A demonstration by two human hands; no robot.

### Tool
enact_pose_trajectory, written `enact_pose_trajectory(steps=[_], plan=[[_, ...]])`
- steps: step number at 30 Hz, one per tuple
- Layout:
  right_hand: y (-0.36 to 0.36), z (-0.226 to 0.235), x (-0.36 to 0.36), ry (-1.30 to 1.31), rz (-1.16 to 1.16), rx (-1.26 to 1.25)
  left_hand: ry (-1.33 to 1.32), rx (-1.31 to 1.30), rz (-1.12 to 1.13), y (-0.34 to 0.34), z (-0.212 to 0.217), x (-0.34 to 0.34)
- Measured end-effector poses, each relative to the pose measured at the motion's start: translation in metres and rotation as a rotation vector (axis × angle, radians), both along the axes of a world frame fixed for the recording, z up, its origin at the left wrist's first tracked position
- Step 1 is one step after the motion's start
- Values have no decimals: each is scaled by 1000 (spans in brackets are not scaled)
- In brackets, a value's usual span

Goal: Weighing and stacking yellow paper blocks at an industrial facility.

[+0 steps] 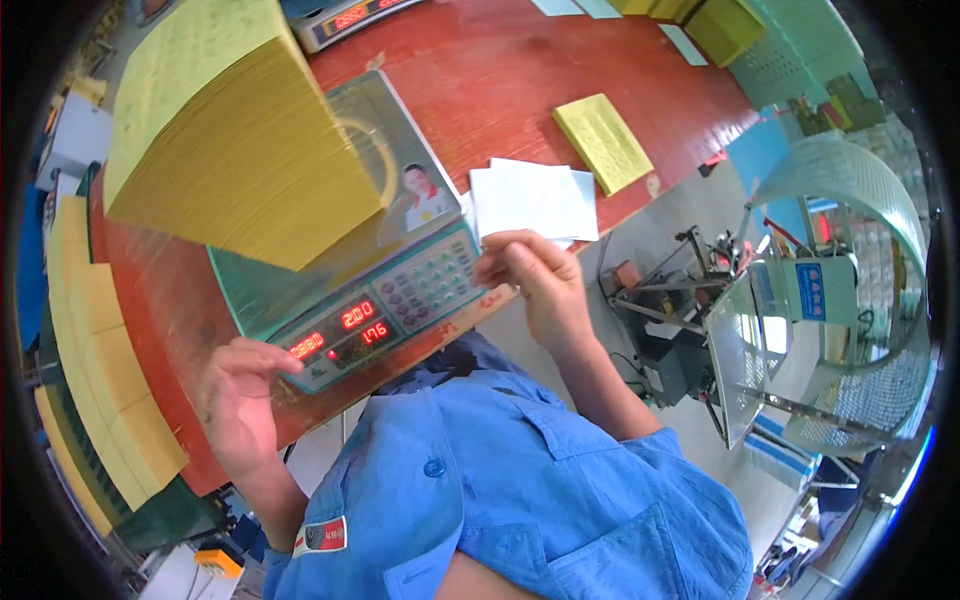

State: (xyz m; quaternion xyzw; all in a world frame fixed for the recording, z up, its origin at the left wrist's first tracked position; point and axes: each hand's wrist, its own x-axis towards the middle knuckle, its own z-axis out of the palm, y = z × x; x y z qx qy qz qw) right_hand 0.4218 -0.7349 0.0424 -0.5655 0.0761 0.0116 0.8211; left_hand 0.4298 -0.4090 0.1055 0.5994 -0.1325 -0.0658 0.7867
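Note:
A tall stack of yellow paper sheets point(250, 160) rests on the platform of a digital scale point(430, 190) with a lit red display and a keypad. My left hand point(243, 400) is beside the scale's lower left corner, its fingers loosely bent and apart, with nothing seen in them. By the right end of the keypad is my right hand point(540, 285), thumb and fingers drawn together. Whatever it may pinch is hidden or too small to make out. Just beyond it lie white paper slips point(530, 200) in a loose pile.
On the red table point(460, 90) a small yellow pad of paper point(603, 143) lies beyond the white slips. Another scale point(350, 18) stands at the far edge. Yellow stacks point(110, 350) line the left side. Right of the table are a metal frame machine point(680, 300) and a round mesh guard point(860, 300).

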Motion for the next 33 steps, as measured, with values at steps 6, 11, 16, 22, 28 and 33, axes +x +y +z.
enact_pose_trajectory(steps=[6, 11, 16, 22, 28, 33], plan=[[-90, -21, -20, 33, -386, 63, 84, 295, -302, -136, 10, 20], [-124, -38, -36, 45, -400, 210, -527, 544, -313, -285, -39, 57], [-193, -42, -53, 194, -344, 256, -833, 794, -95, -413, -102, 90], [-287, -56, -74, 250, -329, 238, -802, 1141, -47, -459, -118, 100], [-316, -58, -56, 246, -280, 255, -767, 1145, -63, -466, -117, 101], [-317, -57, -40, 235, -205, 276, -754, 1103, -2, -467, -119, 102]])
